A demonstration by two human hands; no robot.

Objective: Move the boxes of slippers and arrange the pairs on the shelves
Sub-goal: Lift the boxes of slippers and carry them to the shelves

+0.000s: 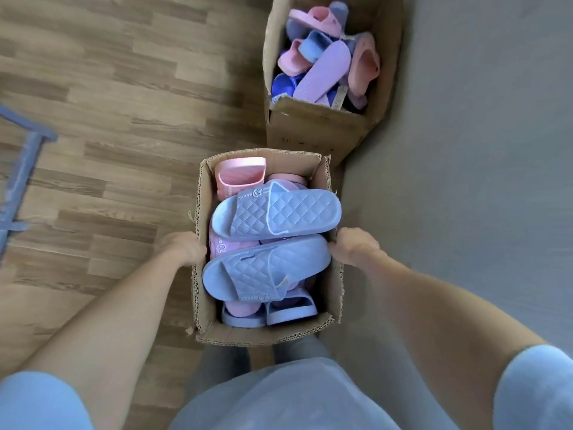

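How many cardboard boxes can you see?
2. The near box is held between the left hand and right hand; the far box stands ahead on the floor. More may lie outside the view.

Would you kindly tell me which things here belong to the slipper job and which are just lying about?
Job: near box, gripped by left hand and right hand; blue quilted slippers atop its load; far box, full of mixed slippers.
Lying about: blue-grey frame at the left edge, unidentifiable; grey floor covering.
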